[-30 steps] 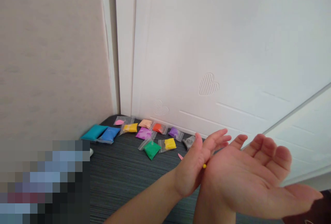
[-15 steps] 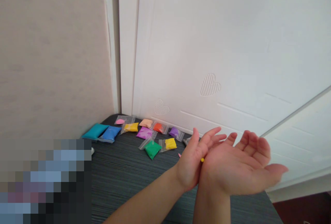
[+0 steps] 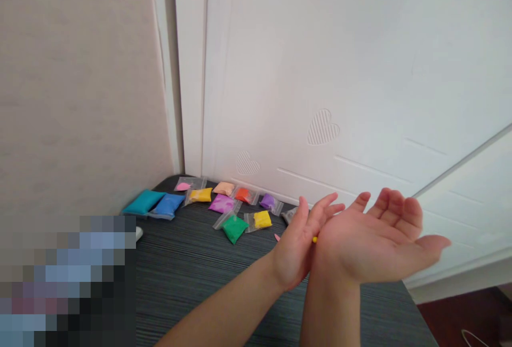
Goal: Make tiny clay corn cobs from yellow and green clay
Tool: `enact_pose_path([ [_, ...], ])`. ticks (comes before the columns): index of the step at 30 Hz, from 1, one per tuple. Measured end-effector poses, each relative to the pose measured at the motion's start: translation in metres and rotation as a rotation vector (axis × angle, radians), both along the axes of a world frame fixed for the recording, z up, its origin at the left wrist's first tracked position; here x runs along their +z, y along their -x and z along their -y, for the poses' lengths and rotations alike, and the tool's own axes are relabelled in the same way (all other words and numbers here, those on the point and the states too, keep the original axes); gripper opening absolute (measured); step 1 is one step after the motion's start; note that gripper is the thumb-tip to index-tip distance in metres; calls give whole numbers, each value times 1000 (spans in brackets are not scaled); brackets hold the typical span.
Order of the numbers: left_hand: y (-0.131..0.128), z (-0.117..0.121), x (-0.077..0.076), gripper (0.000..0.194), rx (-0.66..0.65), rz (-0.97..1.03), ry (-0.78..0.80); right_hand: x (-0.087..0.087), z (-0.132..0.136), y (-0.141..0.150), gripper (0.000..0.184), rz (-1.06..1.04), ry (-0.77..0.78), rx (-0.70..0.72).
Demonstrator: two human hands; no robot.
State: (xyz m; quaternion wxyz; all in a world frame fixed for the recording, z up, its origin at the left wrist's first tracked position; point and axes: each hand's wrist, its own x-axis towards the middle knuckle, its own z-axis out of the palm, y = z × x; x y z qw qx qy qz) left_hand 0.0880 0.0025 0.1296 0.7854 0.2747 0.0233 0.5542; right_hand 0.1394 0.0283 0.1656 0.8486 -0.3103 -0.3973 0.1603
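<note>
A small yellow ball, apparently modelling clay, sits pinched between the heels of my palms. My left hand is open, its thumb up and fingers stretched away from me. Against it lies my right hand, palm up and open, with its fingers loosely curled and thumb pointing right. Both hands hang above the dark table. Just behind my left hand a thin pink piece lies on the table, and a grey packet is partly covered by the fingers.
Small clear bags of coloured clay lie at the back: green, yellow, purple, orange and several others. Teal and blue packets lie left. A white panel with embossed hearts rises behind; a wall stands left.
My right hand has drawn back leftward and slid against the left palm, and both hands sit slightly higher in view. The yellow ball stays between the palms.
</note>
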Motion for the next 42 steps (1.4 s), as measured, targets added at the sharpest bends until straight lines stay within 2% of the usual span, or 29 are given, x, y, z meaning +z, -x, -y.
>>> enact_pose_path([
  [2, -2, 1, -1, 61, -1, -52, -16, 7, -2, -2, 50, 31, 9, -51],
  [4, -3, 2, -1, 60, 7, -92, -38, 10, -2, -4, 49, 18, 13, -40],
  [8, -4, 3, -3, 61, 46, -128, -79, 2, 5, -9, 38, -170, -13, 119],
  [12, -6, 5, -1, 60, 29, -98, -78, -2, 6, -13, 41, -153, 11, 81],
  [14, -8, 5, 1, 61, 15, -37, -11, 0, 1, -13, 45, -81, 20, 20],
  [17, -8, 1, 0, 63, -5, 100, 174, 2, -12, -6, 48, -4, 55, -38],
  [21, -3, -12, -14, 52, 20, 223, 405, -2, -30, 16, 46, 66, 159, -11],
  [24, 3, -19, -22, 45, 93, 241, 480, -2, -39, 27, 45, 202, 180, -48],
  [26, 7, -21, -21, 46, 150, 259, 518, 0, -39, 26, 42, 217, 154, -61],
  [30, 17, -21, -10, 49, 249, 313, 509, 3, -20, 9, 22, 208, 50, 92],
  [33, 27, -18, -3, 51, 282, 344, 457, -7, 2, -8, 7, 423, 80, 214],
  [36, 34, -14, 3, 52, 281, 340, 399, -18, 18, -21, 9, 929, 259, 422],
  [38, 36, -11, 6, 53, 288, 310, 395, -22, 21, -25, 12, 1137, 314, 496],
  [42, 35, -7, 11, 51, 287, 222, 390, -22, 17, -25, 18, 1236, 339, 475],
])
